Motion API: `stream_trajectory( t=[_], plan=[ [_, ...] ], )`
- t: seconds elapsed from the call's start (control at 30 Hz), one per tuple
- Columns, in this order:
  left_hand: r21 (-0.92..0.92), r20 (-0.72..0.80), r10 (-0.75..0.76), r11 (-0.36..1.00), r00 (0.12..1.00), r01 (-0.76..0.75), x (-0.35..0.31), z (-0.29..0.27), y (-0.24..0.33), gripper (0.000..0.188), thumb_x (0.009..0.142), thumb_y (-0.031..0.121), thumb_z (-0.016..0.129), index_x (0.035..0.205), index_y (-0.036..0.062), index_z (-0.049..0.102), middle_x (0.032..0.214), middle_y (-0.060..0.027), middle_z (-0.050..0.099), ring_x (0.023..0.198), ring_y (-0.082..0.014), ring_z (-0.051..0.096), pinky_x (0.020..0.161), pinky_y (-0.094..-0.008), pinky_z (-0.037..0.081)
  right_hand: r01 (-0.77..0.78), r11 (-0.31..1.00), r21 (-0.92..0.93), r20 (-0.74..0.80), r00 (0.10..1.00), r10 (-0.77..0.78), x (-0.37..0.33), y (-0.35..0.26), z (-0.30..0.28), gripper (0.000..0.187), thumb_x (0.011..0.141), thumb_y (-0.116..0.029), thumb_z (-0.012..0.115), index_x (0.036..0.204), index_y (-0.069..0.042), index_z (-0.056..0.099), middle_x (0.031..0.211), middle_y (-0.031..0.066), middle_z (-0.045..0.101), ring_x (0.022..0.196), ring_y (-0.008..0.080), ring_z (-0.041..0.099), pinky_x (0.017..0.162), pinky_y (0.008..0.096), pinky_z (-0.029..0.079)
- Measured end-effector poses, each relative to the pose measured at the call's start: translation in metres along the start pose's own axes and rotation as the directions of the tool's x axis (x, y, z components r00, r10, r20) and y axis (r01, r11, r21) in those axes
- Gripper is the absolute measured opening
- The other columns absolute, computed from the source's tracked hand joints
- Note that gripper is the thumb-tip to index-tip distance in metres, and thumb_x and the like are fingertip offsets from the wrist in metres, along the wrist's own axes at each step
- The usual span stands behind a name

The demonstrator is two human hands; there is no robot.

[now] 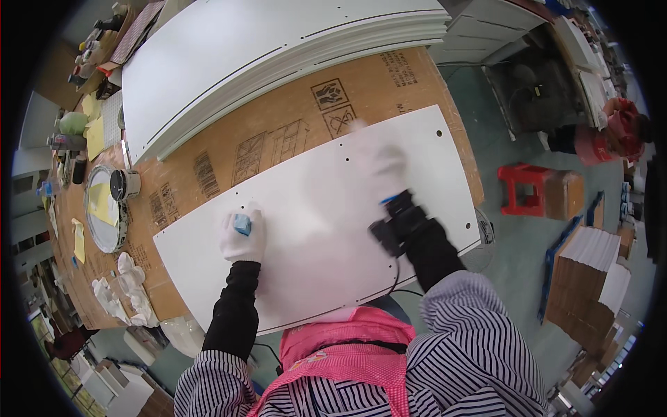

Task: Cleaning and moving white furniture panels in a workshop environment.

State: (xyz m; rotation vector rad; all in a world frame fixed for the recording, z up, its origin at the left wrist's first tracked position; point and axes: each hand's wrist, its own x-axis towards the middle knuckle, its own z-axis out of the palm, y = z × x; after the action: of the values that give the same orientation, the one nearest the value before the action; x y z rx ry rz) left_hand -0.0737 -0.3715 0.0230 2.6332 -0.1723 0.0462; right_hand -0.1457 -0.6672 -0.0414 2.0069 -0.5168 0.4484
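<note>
Currently | left hand (242, 240), right hand (387, 163) apart, grips unclear | white panel (319, 254): far edge (300, 169) close, room between

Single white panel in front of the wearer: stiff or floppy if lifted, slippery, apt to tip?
The white panel is probably stiff: it lies flat, with no visible sag or ripple. Its smooth face may be slippery to grip. Tipping looks unlikely under a light push, since it lies broad side down over the cardboard.

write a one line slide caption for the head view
Gloved left hand on a white panel, right hand blurred over it, stacked panels beyond.
</note>
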Motion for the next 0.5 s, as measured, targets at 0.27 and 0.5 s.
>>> stream_trajectory(
  t=[0.27, 0.5],
  plan=[
    [-0.071, 0.009, 0.005, 0.997, 1.000, -0.004, -0.001, 0.007, 0.002, 0.030, 0.081, 0.029, 0.070, 0.069, 0.0049, 0.058, 0.076, -0.0115, 0.060, 0.077, -0.0329, 0.059, 0.070, -0.0421, 0.047, -0.464, 0.282, 0.840, 0.414, 0.883, 0.219, 0.018, 0.081, 0.082, 0.024, 0.094, -0.026, 0.052, 0.112, -0.014, 0.064, 0.086, 0.0144, 0.067, 0.085, 0.0332, 0.065, 0.069, 0.0453, 0.052],
    [-0.017, 0.005, -0.034, 0.999, 0.999, 0.034, -0.001, 0.003, 0.000, 0.030, 0.083, 0.031, 0.068, 0.070, 0.0052, 0.059, 0.077, -0.0104, 0.061, 0.079, -0.0323, 0.059, 0.071, -0.0418, 0.047, -0.487, 0.636, 0.599, 0.554, 0.825, 0.111, 0.032, 0.077, 0.055, 0.028, 0.096, -0.033, 0.048, 0.103, -0.012, 0.066, 0.081, 0.0123, 0.065, 0.074, 0.0294, 0.066, 0.057, 0.0406, 0.051]
  ],
)
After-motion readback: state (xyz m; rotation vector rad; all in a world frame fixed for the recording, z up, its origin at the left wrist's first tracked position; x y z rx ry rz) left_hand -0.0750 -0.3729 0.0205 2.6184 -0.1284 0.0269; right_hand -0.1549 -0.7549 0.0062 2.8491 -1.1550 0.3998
